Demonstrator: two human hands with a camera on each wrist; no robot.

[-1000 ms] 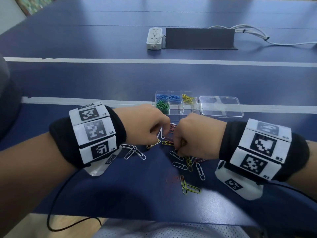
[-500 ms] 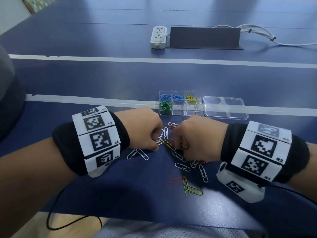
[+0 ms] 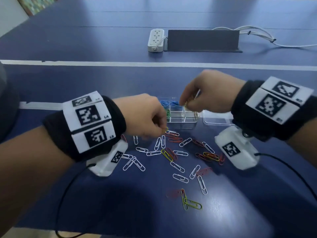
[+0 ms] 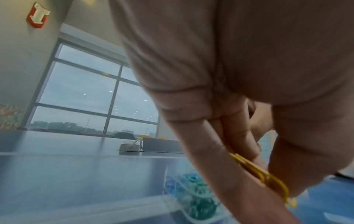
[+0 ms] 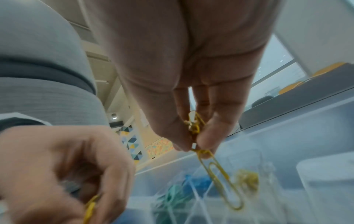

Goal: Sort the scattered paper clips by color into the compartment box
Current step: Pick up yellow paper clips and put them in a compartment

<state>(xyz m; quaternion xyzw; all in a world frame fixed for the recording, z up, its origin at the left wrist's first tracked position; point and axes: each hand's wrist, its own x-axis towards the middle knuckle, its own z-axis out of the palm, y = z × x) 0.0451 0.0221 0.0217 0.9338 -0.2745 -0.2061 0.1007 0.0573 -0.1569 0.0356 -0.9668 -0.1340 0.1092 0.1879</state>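
Two hands busy: right hand [image 3: 208,93] pinches bunch of yellow wire paper clips [image 5: 214,168] over clear plastic compartment box [image 3: 181,125], ready to drop; left hand [image 3: 145,115] pinches another yellow clip [image 4: 262,175] beside box.

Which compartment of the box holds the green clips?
The near-left compartment of the compartment box, beside the left hand. The far row behind it holds blue clips; the other near compartments look clear.
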